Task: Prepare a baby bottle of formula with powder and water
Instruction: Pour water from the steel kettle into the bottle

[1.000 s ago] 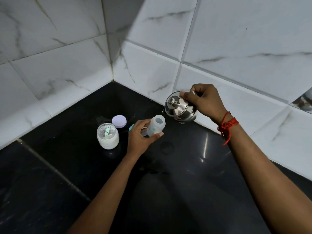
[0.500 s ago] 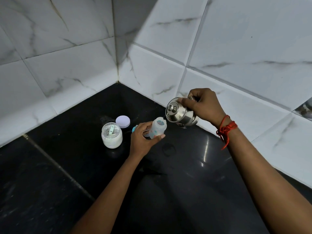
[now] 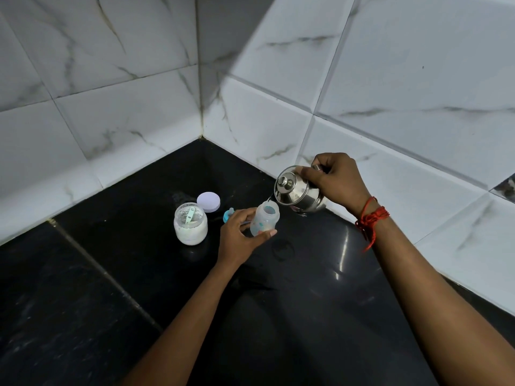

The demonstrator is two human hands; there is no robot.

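My left hand grips a clear open baby bottle, held a little tilted above the black counter. My right hand holds a small steel kettle by its handle, tipped to the left with its spout right at the bottle's mouth. An open glass jar of white powder with a pale green scoop inside stands left of my left hand. The jar's lilac lid lies behind it. The bottle's blue teat cap lies half hidden behind my left hand.
The black stone counter runs into a corner of white marble-look tiled walls. A grout seam crosses the counter on the left. A red thread is tied round my right wrist.
The kettle has come down and tipped further until its spout meets the bottle's mouth. The bottle stays in my left hand, and the view has shifted slightly.
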